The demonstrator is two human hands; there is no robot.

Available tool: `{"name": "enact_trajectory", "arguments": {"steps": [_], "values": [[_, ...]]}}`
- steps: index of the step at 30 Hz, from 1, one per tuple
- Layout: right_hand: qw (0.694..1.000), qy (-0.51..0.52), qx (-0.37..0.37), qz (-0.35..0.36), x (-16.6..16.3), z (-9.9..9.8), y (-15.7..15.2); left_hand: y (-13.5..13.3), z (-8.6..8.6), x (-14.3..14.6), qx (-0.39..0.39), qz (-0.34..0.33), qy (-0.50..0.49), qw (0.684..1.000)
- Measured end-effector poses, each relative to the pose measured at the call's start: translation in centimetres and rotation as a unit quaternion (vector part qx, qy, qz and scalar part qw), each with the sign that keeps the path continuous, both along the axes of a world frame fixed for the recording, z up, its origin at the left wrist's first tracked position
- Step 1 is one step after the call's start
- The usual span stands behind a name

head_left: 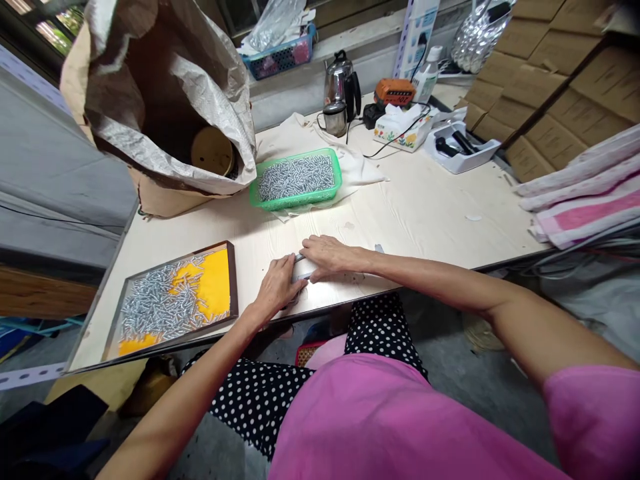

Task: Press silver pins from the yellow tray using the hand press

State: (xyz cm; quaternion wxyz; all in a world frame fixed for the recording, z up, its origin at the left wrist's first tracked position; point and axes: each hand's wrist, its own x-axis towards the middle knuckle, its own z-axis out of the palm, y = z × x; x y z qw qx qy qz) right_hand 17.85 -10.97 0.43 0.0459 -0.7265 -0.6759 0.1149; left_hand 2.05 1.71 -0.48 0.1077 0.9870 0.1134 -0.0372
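Note:
Both hands rest together near the table's front edge. My left hand (277, 285) and my right hand (327, 255) are closed over a small grey object (301, 275) lying on the table; most of it is hidden under the fingers. To the left lies a brown-framed tray (233, 280) with a yellow base, holding several silver screws (160, 308). Further back stands a green basket (337, 175) full of screws.
A large open sack (165, 100) with a yellow container inside fills the back left. A kettle (343, 83), a tissue box (400, 130), a white tray (463, 153), cardboard boxes (560, 87) and folded towels (585, 193) stand at the back and right.

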Motion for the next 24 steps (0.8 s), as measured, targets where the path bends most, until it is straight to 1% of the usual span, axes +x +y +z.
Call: {"name": "enact_trajectory", "arguments": {"steps": [2,5,9,11,16,19,22,24], "values": [[1.000,0.014,-0.011,0.010,0.4,0.3,-0.2,0.5,-0.3,0.7,0.003,-0.019,0.013,1.000],[1.000,0.009,-0.023,0.003,0.6,0.9,-0.4,0.7,-0.1,1.2,0.022,-0.031,0.018,0.999],[1.000,0.005,-0.017,-0.017,0.1,1.0,-0.4,0.1,0.4,1.4,0.038,-0.011,0.031,0.999],[1.000,0.009,-0.003,-0.018,-0.3,0.4,-0.5,-0.2,0.5,1.4,0.030,0.004,0.029,0.999],[0.998,0.025,0.047,-0.012,-0.9,-1.8,-0.9,-0.6,0.4,1.4,0.008,0.019,0.008,1.000],[0.998,0.016,0.058,-0.024,-1.0,-2.2,-1.0,-0.5,0.4,1.5,-0.007,0.022,0.005,1.000],[0.997,0.016,0.062,-0.041,-0.8,-1.5,-1.2,0.1,0.7,0.8,-0.031,0.038,-0.040,0.998],[0.996,0.028,0.065,-0.056,-0.6,-1.0,-1.7,0.9,1.1,-0.3,-0.037,0.076,-0.092,0.992]]}}
